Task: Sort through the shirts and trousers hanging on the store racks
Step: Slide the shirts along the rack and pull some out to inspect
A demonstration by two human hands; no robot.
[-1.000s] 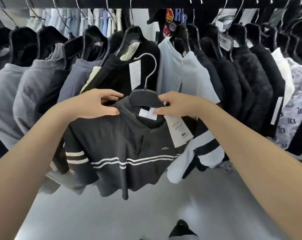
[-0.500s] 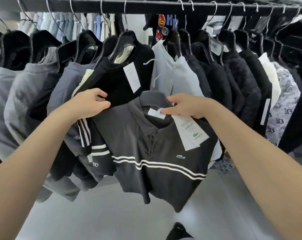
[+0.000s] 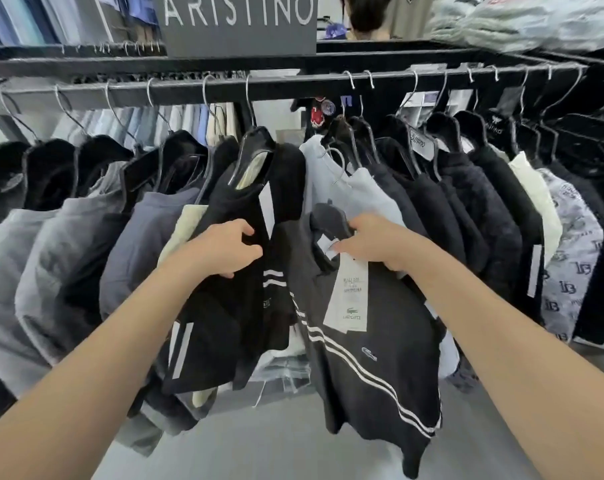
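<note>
A dark grey polo shirt with white stripes and a long paper tag hangs off the rail, tilted to the right. My right hand grips its black hanger at the collar; the hanger's metal hook points up below the rail. My left hand presses against a black shirt hanging on the rail and holds it off to the left, fingers curled on the fabric.
Grey shirts fill the rail on the left; dark fleece jackets and a patterned white shirt hang on the right. A brand sign stands above the rail. A person's head shows behind it. Grey floor lies below.
The view has tilted up, showing rail and sign. The striped polo has risen toward the rail and swung right. My left hand shifted from the polo's shoulder to the black shirt.
</note>
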